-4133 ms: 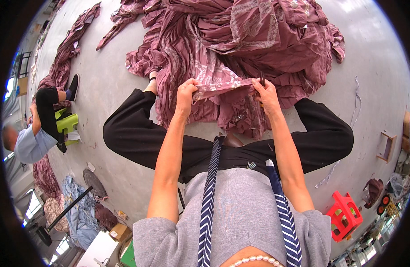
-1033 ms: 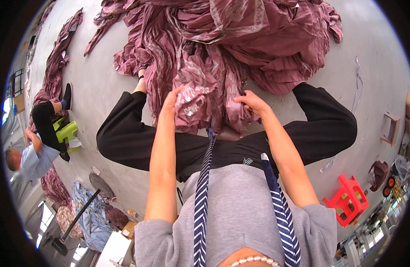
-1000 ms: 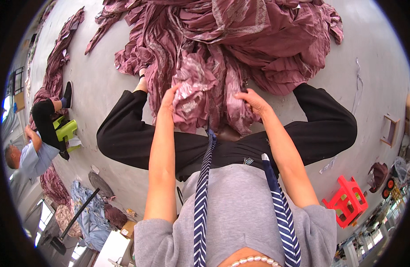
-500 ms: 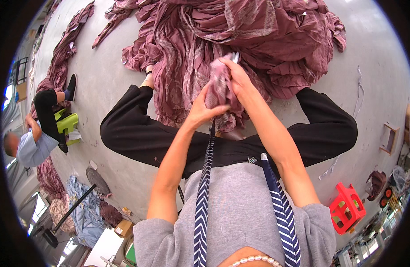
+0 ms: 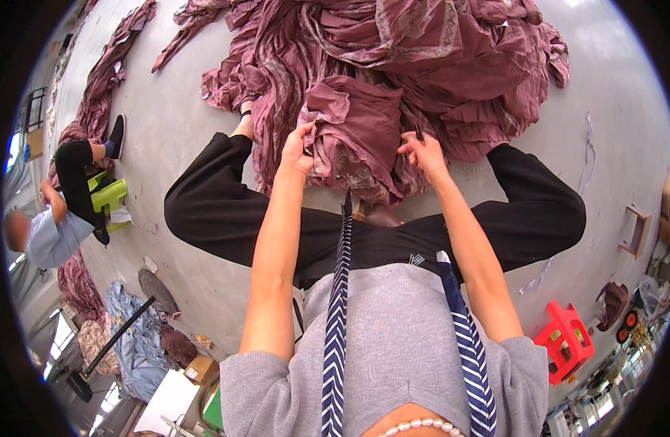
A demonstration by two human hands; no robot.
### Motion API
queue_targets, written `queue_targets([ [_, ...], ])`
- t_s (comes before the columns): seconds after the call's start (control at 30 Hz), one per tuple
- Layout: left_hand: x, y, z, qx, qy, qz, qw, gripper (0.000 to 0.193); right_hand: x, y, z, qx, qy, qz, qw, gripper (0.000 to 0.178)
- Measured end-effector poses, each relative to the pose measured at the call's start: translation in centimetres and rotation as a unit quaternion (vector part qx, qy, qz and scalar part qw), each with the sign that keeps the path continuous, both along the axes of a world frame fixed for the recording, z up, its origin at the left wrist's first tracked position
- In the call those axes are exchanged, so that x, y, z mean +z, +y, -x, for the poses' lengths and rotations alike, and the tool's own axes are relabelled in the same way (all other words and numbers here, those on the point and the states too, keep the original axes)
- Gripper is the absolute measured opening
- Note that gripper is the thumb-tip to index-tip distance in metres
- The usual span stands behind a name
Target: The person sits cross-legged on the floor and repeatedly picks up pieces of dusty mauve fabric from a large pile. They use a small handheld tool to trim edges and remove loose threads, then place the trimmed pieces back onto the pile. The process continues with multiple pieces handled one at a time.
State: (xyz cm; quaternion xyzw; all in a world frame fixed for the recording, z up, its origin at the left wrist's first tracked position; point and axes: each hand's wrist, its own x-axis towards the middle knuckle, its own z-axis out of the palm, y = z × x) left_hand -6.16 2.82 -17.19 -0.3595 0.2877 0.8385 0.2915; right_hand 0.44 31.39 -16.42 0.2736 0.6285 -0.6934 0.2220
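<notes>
A large heap of dusty-rose fabric (image 5: pixel 451 80) with pale patterned bands lies on the floor between my spread legs. My left hand (image 5: pixel 298 151) is closed on the edge of a bunched fold of fabric (image 5: pixel 364 131), at the fold's left side. To the right of that fold, my right hand (image 5: pixel 424 154) is bent over the cloth with a small slim dark tool (image 5: pixel 419 133) in its fingers; its exact kind is hard to make out. A striped navy-and-white strap (image 5: pixel 337 291) hangs down my front to the fabric's near edge.
At the left a person (image 5: pixel 54 226) sits on a green stool (image 5: pixel 109 197) beside more rose fabric (image 5: pixel 94 95). A red stool (image 5: pixel 565 342) stands at the lower right. Blue cloth (image 5: pixel 135 342) lies at the lower left. A wooden frame (image 5: pixel 635 231) is on the right.
My hands, close together on a bunched piece of the cloth before, have moved apart. The left went left with the fabric's edge, the right went right and lower. The fold between them has spread out.
</notes>
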Motion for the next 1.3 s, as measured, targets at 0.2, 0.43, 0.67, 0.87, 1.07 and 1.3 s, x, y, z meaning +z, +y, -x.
queue_targets([
  [0.2,-0.7,-0.9,1.0,-0.013,0.003,-0.012,1.000,0.022,-1.1,-3.5,-2.1,0.169,0.116,-0.115,0.972,0.052],
  [0.43,1.7,0.3,5.7,0.032,0.044,0.010,0.998,0.023,-3.7,-3.6,-1.7,0.198,0.037,-0.001,0.979,0.026],
  [0.67,4.9,2.3,4.9,0.096,0.230,0.037,0.968,0.046,9.6,-5.9,7.9,0.012,0.116,0.295,0.948,0.014],
  [0.87,-0.7,3.8,-3.4,0.048,0.182,0.413,0.891,0.075,7.3,-7.1,12.7,-0.027,0.105,0.313,0.944,0.014],
  [1.07,2.8,7.2,-6.6,0.013,0.304,0.584,0.752,0.048,6.9,-7.5,14.2,-0.056,0.090,0.318,0.942,0.005],
  [1.3,-2.7,6.1,-6.4,-0.210,0.232,0.321,0.894,0.025,7.5,-6.4,15.2,-0.119,0.135,0.325,0.928,0.009],
])
